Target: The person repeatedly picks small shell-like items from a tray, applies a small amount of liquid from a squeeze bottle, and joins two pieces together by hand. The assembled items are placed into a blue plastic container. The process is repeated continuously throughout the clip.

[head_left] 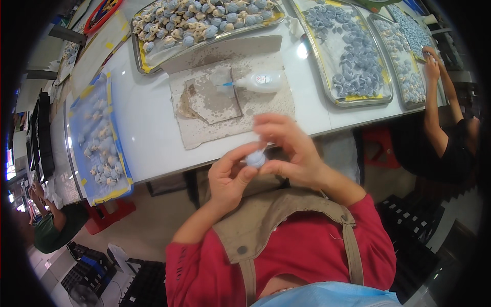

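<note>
Just in front of my chest, a small rounded blue-grey piece (255, 159) sits between the thumb and index finger of my left hand (228, 176). My right hand (299, 156) is close on its other side: the thumb tip reaches the piece, while the other fingers are raised apart and blurred by motion. Beyond my hands, a stained cardboard sheet (199, 134) lies on the white table. On it rest a translucent squeeze bottle (262, 81) with a blue nozzle, lying on its side, and a smaller glue-spotted card (217, 110).
A metal tray (148, 69) of blue-and-cream pieces stands at the back. Right of it, another tray (364, 101) holds grey-blue cup-like parts. A blue tray (113, 193) with similar pieces lies at the left. A co-worker's hands (432, 57) are at the far right.
</note>
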`<state>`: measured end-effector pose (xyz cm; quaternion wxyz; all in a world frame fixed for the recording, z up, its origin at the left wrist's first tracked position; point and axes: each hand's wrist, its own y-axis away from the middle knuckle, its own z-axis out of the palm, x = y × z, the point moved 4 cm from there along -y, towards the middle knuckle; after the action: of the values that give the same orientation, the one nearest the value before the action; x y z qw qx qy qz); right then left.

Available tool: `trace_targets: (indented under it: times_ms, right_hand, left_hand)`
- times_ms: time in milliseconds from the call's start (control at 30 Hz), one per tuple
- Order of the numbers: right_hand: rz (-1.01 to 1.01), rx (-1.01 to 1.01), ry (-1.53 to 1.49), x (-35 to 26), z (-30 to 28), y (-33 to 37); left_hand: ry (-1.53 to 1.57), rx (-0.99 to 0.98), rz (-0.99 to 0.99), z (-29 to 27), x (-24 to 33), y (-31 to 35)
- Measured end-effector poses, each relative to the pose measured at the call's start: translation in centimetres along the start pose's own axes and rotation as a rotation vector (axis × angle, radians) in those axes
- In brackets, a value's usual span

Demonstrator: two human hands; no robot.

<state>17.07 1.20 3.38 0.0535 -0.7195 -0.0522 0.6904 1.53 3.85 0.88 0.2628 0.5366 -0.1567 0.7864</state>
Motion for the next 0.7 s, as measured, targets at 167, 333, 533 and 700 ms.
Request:
trace_targets:
  times_ms: [167, 333, 533, 700]
  right_hand:
    - [0.320, -0.224, -0.449, 0.6, 1.4, 0.1]
    - [0.369, -0.319, -0.443, 0.8, 1.4, 0.1]
    - [0.399, -0.313, -0.417, 0.3, 1.3, 0.2]
    - [0.383, -0.330, -0.368, -0.1, 1.4, 0.0]
  left_hand:
    - [-0.026, -0.062, 0.062, 0.3, 0.2, 0.0]
    - [-0.108, -0.073, 0.066, 0.3, 0.3, 0.1]
    - [-0.174, -0.144, 0.125, 0.4, 1.2, -0.2]
    - [-0.213, -0.153, 0.142, 0.3, 1.5, -0.2]
